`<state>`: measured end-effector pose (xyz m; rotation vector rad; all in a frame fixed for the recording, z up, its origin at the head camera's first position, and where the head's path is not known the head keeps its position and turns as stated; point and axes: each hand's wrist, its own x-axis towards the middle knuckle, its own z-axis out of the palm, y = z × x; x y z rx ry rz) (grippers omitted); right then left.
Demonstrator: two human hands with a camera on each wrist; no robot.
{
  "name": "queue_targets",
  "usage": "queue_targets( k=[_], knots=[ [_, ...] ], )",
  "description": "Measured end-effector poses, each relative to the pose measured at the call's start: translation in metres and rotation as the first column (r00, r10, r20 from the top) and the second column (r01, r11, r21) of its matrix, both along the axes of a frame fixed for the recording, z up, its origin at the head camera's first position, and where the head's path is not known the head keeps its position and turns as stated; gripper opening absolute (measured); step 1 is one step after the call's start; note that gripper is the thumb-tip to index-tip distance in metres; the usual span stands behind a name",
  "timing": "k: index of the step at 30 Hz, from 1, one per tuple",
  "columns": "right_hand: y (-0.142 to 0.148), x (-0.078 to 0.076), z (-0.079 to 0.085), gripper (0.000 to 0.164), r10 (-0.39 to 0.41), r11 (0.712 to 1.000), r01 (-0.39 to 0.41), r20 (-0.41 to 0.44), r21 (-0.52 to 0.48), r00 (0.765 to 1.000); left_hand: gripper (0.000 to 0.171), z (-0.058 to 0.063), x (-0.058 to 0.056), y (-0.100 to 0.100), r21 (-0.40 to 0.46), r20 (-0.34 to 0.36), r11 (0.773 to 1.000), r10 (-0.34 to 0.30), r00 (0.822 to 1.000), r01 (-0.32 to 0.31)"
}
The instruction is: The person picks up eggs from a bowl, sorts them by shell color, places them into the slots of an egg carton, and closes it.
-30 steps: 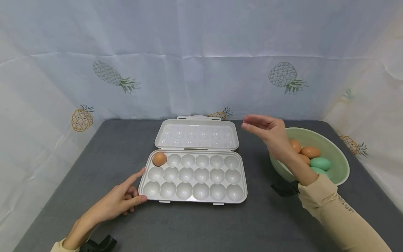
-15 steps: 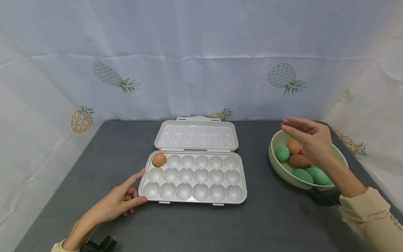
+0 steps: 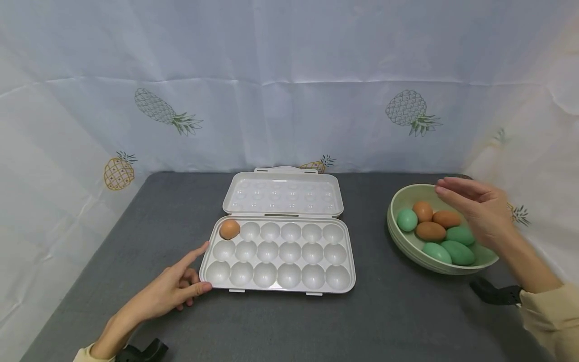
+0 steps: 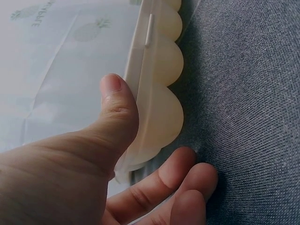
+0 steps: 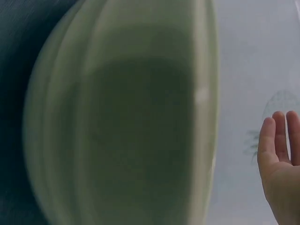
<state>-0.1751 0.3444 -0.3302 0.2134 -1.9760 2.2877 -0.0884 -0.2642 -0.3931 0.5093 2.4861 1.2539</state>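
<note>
My left hand [image 3: 169, 289] holds the near left corner of a white plastic egg tray [image 3: 278, 290], thumb at its front edge and index finger along its left side. In the left wrist view, the thumb [image 4: 117, 108] lies against the rim, the other fingers bent beside the rounded cups. One brown egg [image 3: 229, 229] sits in the tray's far left cup. My right hand [image 3: 479, 208] is over the right side of a pale green bowl [image 3: 409, 249], fingers extended and holding nothing. Inside the bowl lie brown eggs [image 3: 430, 232] and green eggs [image 3: 458, 253].
The tray's hinged lid [image 3: 283, 193] lies folded back behind it. A dark grey cloth [image 3: 280, 327] covers the table. White curtains [image 3: 289, 120] with pineapple prints hang behind and along both sides.
My right hand has moved right, from beside the tray's lid to over the bowl's right side, uncovering more eggs. The left hand and the tray have stayed in place.
</note>
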Motion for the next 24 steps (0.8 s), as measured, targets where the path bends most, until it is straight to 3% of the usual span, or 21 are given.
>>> queue_targets(
  k=[2, 5, 7, 11, 13, 16, 21, 24],
  knots=[
    [0.007, 0.0, -0.003, 0.034, -0.043, 0.995, 0.04, 0.034, 0.096, 0.998, 0.086, 0.0, 0.0, 0.0, -0.001, 0.004, 1.0, 0.0, 1.0, 0.0],
    [0.02, -0.001, -0.007, 0.033, -0.051, 0.969, 0.027, 0.088, 0.246, 0.995, 0.086, 0.0, 0.0, 0.0, -0.003, 0.006, 1.0, 0.0, 1.0, 0.0],
    [0.027, -0.002, -0.009, 0.032, -0.066, 0.919, 0.013, 0.119, 0.394, 0.991, 0.086, 0.0, 0.0, 0.0, -0.004, 0.007, 1.0, -0.001, 1.0, 0.001],
    [0.038, -0.002, -0.011, 0.037, -0.087, 0.779, -0.028, 0.152, 0.627, 0.984, 0.086, 0.001, -0.001, 0.0, -0.002, 0.003, 1.0, -0.003, 1.0, 0.003],
    [0.042, -0.002, -0.013, 0.038, -0.072, 0.742, -0.051, 0.155, 0.668, 0.985, 0.086, 0.002, -0.001, 0.0, -0.002, 0.002, 1.0, -0.005, 1.0, 0.005],
    [0.048, -0.004, -0.019, 0.039, 0.007, 0.75, -0.114, 0.165, 0.652, 0.986, 0.086, 0.002, -0.001, 0.0, -0.001, 0.006, 1.0, -0.005, 1.0, 0.005],
    [0.057, -0.008, -0.028, 0.045, 0.207, 0.805, -0.282, 0.197, 0.523, 0.958, 0.087, 0.002, 0.0, 0.0, -0.003, 0.019, 1.0, -0.005, 1.0, 0.005],
    [0.06, -0.009, -0.03, 0.047, 0.271, 0.785, -0.342, 0.21, 0.516, 0.939, 0.086, 0.002, 0.0, 0.0, 0.0, 0.024, 1.0, -0.005, 1.0, 0.005]
  ],
)
